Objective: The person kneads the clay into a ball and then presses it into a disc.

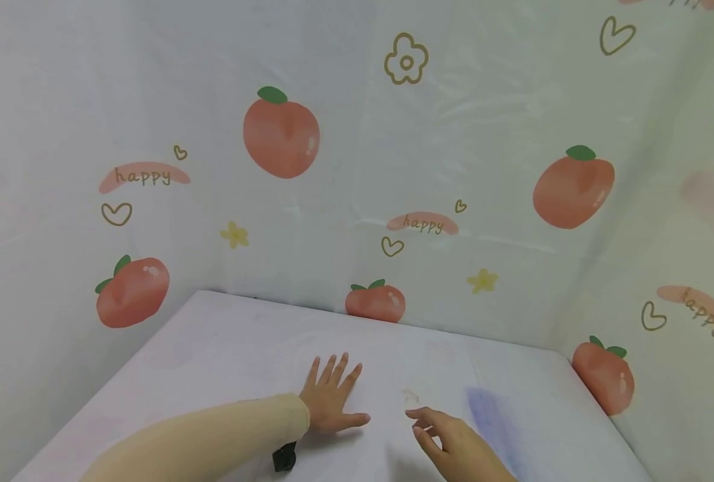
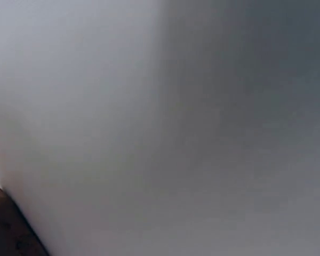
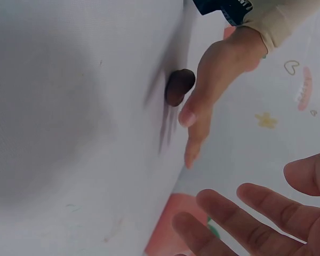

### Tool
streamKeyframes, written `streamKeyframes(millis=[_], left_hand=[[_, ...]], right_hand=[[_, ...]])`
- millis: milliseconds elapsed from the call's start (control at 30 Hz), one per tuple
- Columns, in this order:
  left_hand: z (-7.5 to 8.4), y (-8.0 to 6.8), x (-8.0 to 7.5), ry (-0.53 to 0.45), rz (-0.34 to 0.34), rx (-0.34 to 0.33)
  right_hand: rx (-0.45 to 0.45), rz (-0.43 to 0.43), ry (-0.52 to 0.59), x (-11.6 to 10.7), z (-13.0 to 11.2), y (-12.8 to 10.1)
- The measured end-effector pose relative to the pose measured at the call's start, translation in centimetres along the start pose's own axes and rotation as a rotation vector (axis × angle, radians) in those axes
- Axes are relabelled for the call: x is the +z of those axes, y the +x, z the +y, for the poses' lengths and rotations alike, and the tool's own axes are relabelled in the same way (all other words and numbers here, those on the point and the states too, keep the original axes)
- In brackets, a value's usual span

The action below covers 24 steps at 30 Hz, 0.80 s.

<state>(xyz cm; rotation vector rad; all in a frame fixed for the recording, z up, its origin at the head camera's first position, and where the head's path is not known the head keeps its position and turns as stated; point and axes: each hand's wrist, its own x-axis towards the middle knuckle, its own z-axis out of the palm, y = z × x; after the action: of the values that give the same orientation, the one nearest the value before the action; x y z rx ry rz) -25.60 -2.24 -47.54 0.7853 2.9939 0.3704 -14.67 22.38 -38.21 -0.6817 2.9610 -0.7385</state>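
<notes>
My left hand (image 1: 331, 398) lies flat on the white table (image 1: 224, 335), palm down, fingers spread and thumb pointing right. It holds nothing. In the right wrist view the left hand (image 3: 216, 74) shows from the side, pressed to the table top. My right hand (image 1: 447, 438) hovers just right of it, a little above the table, fingers relaxed and slightly bent, with nothing in it. Its fingers (image 3: 256, 210) fill the lower right of the right wrist view. The left wrist view is a blurred white surface only.
A cloth backdrop (image 1: 453, 134) printed with peaches, hearts and "happy" closes the table at the back and on both sides. A faint blue smudge (image 1: 489, 408) and small brown marks (image 1: 411, 396) stain the table top. A black wrist camera (image 1: 284, 458) sits under the left sleeve.
</notes>
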Motion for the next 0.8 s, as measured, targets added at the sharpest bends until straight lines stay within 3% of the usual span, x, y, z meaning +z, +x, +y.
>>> streamKeyframes(millis=[233, 500, 800], left_hand=[[-0.1, -0.8, 0.3, -0.004, -0.009, -0.018], [0.1, -1.0, 1.0, 0.101, 0.039, 0.011], [0.5, -1.0, 0.9, 0.103, 0.009, -0.005]], right_hand=[[-0.004, -0.015, 0.007, 0.1, 0.4, 0.1], [-0.016, -0.012, 0.029, 0.3, 0.5, 0.4], [-0.011, 0.021, 0.008, -0.2, 0.0, 0.7]])
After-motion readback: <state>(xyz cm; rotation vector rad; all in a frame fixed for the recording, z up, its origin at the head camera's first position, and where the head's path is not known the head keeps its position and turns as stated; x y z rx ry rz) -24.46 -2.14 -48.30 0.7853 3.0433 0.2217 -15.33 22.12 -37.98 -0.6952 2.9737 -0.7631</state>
